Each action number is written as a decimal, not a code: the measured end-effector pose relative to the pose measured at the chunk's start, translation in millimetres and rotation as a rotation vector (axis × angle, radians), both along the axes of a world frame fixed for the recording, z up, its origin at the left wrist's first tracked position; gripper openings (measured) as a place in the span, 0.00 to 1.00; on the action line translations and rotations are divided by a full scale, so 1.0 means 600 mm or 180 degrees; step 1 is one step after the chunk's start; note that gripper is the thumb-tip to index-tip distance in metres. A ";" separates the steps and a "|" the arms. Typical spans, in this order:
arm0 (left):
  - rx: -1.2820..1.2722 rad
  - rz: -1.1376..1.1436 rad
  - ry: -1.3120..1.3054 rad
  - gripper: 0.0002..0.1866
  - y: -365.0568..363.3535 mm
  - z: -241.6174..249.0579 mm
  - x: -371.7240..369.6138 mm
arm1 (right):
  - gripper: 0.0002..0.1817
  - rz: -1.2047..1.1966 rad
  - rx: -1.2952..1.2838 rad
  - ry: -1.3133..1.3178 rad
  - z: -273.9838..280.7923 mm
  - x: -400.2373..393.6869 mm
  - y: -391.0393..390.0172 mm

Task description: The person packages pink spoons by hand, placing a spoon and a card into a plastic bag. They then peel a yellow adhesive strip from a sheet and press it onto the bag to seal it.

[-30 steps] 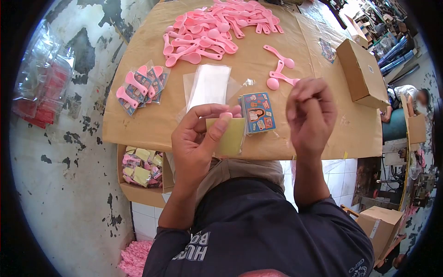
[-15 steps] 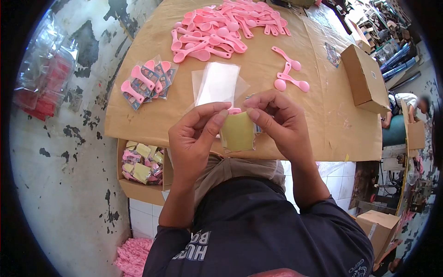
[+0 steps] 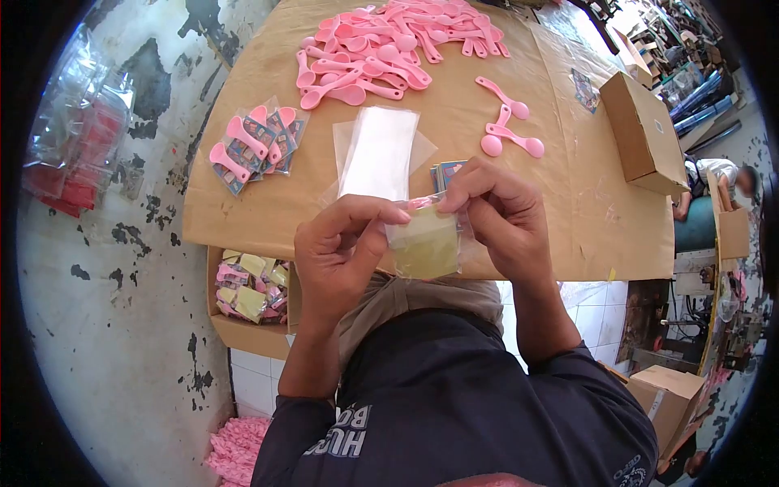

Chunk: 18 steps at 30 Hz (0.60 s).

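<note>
My left hand [image 3: 344,247] pinches the left top edge of a clear plastic bag [image 3: 425,240] above the table's front edge. My right hand [image 3: 505,213] pinches the same bag at its top right. A yellow-green card shows inside the bag, with a bit of pink at its top. Beyond my hands lies a stack of clear and white bags [image 3: 380,150]. Small printed cards [image 3: 446,172] sit just behind my right hand, which partly hides them.
A large heap of pink spoons [image 3: 365,61] covers the far side. Packed spoons [image 3: 258,144] lie at left, loose spoons [image 3: 510,134] at right. A cardboard box [image 3: 641,134] stands at right, a filled box [image 3: 251,288] below left. Another person [image 3: 722,174] is far right.
The bag has come lower and its clear plastic top now spreads between my fingers. The pink part shows less. My left hand has shifted slightly down.
</note>
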<state>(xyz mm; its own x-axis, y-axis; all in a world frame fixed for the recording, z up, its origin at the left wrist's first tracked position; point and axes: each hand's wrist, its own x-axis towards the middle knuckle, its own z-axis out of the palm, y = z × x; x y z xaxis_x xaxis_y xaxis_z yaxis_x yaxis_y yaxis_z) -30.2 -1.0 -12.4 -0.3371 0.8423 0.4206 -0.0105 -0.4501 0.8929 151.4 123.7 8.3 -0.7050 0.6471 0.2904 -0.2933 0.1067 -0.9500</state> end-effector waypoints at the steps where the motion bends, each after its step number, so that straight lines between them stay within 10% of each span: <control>1: -0.0074 -0.0014 0.0010 0.07 -0.003 0.000 0.000 | 0.09 -0.0005 -0.0007 0.0001 0.002 0.004 0.003; 12: -0.0337 0.0219 -0.0648 0.19 0.010 0.019 0.029 | 0.17 -0.0328 0.0142 -0.0132 -0.002 -0.004 -0.014; 18: -0.0399 -0.0014 0.0354 0.21 -0.004 -0.001 -0.004 | 0.24 -0.0511 0.0317 -0.0085 0.004 -0.017 -0.022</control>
